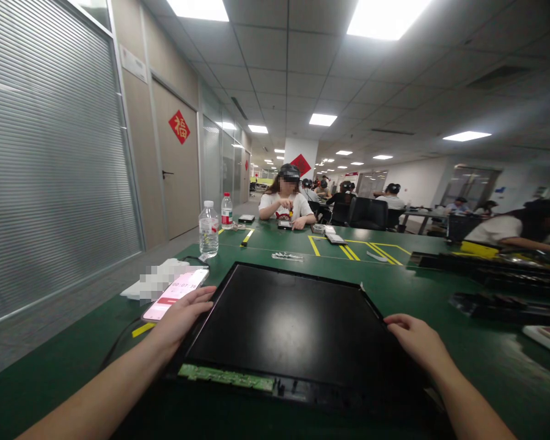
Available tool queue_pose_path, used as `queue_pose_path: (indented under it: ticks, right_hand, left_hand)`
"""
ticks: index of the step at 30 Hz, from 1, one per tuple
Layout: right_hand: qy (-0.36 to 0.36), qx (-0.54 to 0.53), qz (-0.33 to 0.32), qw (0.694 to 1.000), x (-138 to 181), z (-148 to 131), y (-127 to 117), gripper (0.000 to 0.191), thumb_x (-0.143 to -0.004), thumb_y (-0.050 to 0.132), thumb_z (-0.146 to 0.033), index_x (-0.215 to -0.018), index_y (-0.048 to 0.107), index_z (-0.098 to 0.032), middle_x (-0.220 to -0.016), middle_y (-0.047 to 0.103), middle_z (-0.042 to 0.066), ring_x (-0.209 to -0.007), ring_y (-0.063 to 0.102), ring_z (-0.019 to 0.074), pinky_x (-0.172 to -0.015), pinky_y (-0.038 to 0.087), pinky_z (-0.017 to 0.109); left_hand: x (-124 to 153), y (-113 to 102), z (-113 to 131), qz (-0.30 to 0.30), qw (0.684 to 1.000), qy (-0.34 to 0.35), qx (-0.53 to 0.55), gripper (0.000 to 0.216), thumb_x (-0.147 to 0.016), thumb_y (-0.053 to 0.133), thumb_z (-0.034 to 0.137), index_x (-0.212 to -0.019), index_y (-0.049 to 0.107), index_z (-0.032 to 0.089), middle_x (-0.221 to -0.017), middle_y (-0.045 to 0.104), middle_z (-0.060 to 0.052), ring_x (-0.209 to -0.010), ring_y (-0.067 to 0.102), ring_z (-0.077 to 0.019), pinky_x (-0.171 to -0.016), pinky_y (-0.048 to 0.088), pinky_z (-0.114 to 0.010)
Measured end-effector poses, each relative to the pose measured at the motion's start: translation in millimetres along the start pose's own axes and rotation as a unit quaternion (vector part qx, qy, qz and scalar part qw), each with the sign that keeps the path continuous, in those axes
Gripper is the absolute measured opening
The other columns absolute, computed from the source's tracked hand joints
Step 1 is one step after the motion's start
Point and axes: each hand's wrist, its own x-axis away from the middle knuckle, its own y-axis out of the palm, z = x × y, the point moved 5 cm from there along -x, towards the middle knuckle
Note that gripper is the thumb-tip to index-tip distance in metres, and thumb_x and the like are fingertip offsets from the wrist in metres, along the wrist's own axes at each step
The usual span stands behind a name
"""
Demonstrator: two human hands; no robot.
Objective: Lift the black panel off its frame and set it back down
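Note:
A black flat display panel (286, 324) in a dark frame lies in front of me, tilted slightly, with a lamp's glare on its screen. Along its near edge runs a green circuit board strip (227, 377). My left hand (186, 315) grips the panel's left edge, its fingers together on the frame and the thumb out of sight. At the right edge, my right hand (412, 336) holds the frame between bent fingers; its fingertips are partly hidden. Beside my left hand lies a lit phone (176, 296) showing a timer.
The green table (245, 253) carries a clear water bottle (208, 229), a red-labelled bottle (227, 211), a small strip of parts (288, 256) and yellow tape lines. Dark frame pieces (499, 305) lie to the right. A co-worker (286, 205) sits across, handling a small item.

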Motion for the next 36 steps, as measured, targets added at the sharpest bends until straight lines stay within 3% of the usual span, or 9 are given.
queue_pose_path:
  ticks: [4, 7, 23, 31, 36]
  right_hand:
    - [-0.008, 0.0, 0.006, 1.0, -1, 1, 1, 0.028, -0.066, 0.048, -0.035, -0.085, 0.068, -0.026, -0.087, 0.069, 0.001, -0.082, 0.06, 0.0211, -0.068, 0.042, 0.029]
    - [-0.016, 0.004, 0.009, 1.0, -2, 2, 2, 0.028, -0.066, 0.048, -0.035, -0.084, 0.068, -0.026, -0.086, 0.069, 0.001, -0.081, 0.06, 0.0208, -0.068, 0.042, 0.029]
    - [-0.017, 0.009, 0.013, 1.0, -7, 7, 5, 0.028, -0.065, 0.048, -0.035, -0.083, 0.069, -0.027, -0.087, 0.069, 0.001, -0.081, 0.061, 0.0216, -0.067, 0.042, 0.029]
    - [-0.021, 0.0, 0.009, 1.0, -7, 7, 6, 0.028, -0.065, 0.048, -0.034, -0.083, 0.069, -0.027, -0.086, 0.07, 0.001, -0.079, 0.061, 0.0206, -0.067, 0.042, 0.029]
    - [-0.025, 0.004, 0.012, 1.0, -8, 7, 7, 0.029, -0.065, 0.049, -0.034, -0.084, 0.069, -0.027, -0.087, 0.07, 0.001, -0.08, 0.061, 0.0209, -0.068, 0.042, 0.029]
  left_hand:
    - [-9, 2, -14, -0.043, 0.997, -0.044, 0.037, 0.05, -0.077, 0.051, 0.013, -0.126, 0.042, 0.019, -0.077, 0.074, -0.005, -0.059, 0.069, -0.0179, -0.058, 0.055, -0.03]
    - [-13, 1, -19, -0.057, 0.996, -0.038, 0.052, 0.056, -0.076, 0.054, 0.012, -0.129, 0.039, 0.018, -0.067, 0.073, -0.007, -0.053, 0.068, -0.0205, -0.053, 0.054, -0.033]
    - [-7, 5, -17, -0.083, 0.99, -0.045, 0.109, 0.072, -0.067, 0.067, 0.01, -0.131, 0.038, 0.022, -0.069, 0.073, -0.006, -0.059, 0.069, -0.0246, -0.062, 0.055, -0.04]
    - [-2, 8, -17, -0.095, 0.988, -0.065, 0.104, 0.061, -0.066, 0.071, 0.021, -0.123, 0.05, 0.022, -0.083, 0.074, -0.009, -0.073, 0.07, -0.0265, -0.066, 0.055, -0.038]
    - [3, 10, -14, -0.096, 0.991, -0.064, 0.071, 0.053, -0.068, 0.068, 0.021, -0.119, 0.054, 0.019, -0.081, 0.074, -0.009, -0.073, 0.07, -0.0267, -0.066, 0.055, -0.038]
